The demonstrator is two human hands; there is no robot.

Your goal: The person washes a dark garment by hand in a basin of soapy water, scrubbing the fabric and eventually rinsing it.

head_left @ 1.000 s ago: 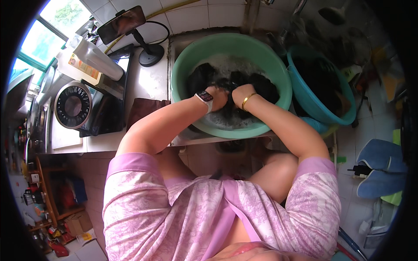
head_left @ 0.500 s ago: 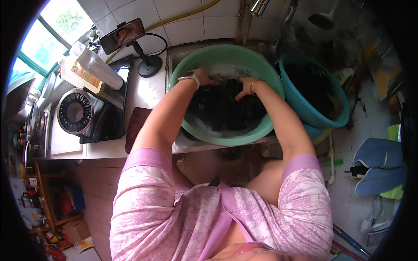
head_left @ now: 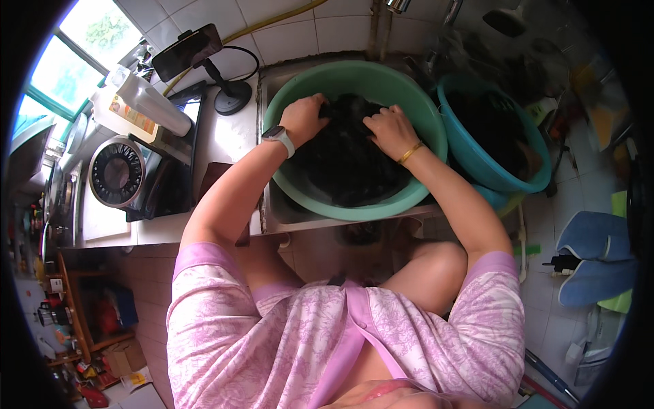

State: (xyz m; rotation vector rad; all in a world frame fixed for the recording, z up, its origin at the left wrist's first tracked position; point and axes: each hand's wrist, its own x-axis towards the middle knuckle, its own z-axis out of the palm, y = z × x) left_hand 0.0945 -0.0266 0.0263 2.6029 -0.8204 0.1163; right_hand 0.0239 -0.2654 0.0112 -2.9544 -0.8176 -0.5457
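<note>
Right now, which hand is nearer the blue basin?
Right: the right hand is left of the blue basin, over the green basin; the left hand is farther left.

Grn basin point(head_left: 417, 97) smooth plastic, dk cloth point(head_left: 354, 160) matt, sink point(head_left: 278, 213) metal, wall tiles point(head_left: 289, 39) glossy.

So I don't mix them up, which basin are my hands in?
The green basin, left of the turquoise one: your left hand and right hand touch dark cloth inside.

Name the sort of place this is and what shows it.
Probably a home kitchen: a metal sink under a green basin, a faucet behind it, and what looks like a ladle at upper right.
</note>
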